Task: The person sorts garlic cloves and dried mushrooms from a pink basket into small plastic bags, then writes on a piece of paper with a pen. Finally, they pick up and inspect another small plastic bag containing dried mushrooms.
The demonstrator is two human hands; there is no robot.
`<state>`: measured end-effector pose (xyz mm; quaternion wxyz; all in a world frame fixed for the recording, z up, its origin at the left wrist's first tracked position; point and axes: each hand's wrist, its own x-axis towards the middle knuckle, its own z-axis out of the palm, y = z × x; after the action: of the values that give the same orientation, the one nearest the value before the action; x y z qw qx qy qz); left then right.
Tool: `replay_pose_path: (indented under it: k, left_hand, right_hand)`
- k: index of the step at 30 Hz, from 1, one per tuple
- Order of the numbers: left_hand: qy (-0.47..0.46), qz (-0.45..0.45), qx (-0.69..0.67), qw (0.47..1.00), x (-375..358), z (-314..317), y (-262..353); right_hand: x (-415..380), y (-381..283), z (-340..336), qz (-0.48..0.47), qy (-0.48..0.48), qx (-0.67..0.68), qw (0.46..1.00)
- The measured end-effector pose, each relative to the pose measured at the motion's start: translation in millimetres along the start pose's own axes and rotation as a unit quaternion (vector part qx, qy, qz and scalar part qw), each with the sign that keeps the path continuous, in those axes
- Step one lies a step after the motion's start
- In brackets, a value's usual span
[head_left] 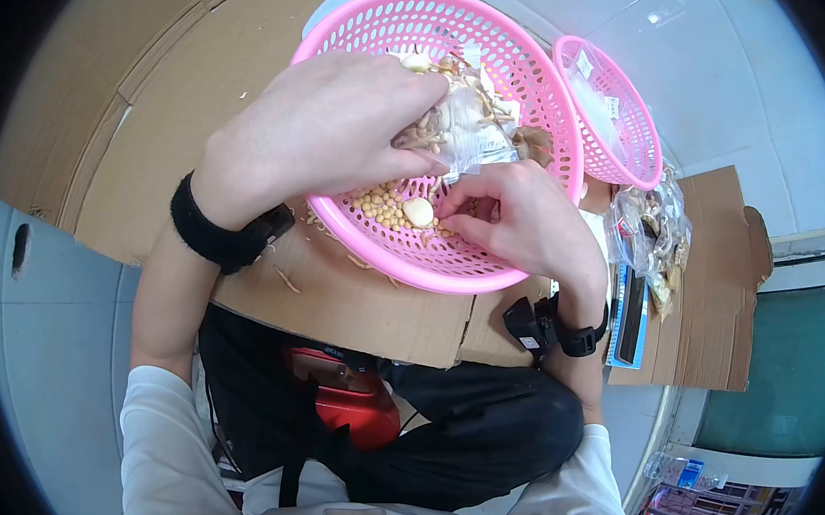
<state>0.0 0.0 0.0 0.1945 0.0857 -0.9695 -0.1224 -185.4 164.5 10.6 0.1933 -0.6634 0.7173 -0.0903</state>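
A pink perforated basket (528,71) rests on flattened cardboard (196,84) in front of me. My left hand (326,129) grips a clear plastic bag (468,129) filled with pale dried pieces, holding it over the basket. Small yellow beans (382,207) and a white round piece (418,212) lie on the basket's bottom. My right hand (519,217) reaches into the basket with its fingertips pinched together among the beans; what it pinches is too small to tell.
A second pink basket (619,119) with packets stands behind on the right. Clear bags of dried goods (655,230) and a blue-and-black item (628,318) lie beside it. Loose scraps dot the cardboard. My crossed legs are below.
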Motion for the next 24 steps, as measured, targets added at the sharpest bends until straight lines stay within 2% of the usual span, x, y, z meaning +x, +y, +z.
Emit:
replay_pose_path:
  k: [3,5,24]
  left_hand:
    - [0.003,-0.002,-0.004,1.000,0.4,1.3,-1.9]
    - [0.041,0.014,-0.014,0.999,-0.3,6.8,-3.7]
    - [0.042,0.021,-0.012,0.999,-1.4,6.4,-2.9]
  right_hand:
    - [1.2,2.3,1.4,-0.021,0.012,-0.005,1.000]
    - [1.0,2.7,1.2,-0.026,0.005,-0.004,1.000]
    - [1.0,-0.8,-0.4,-0.007,-0.013,-0.004,1.000]
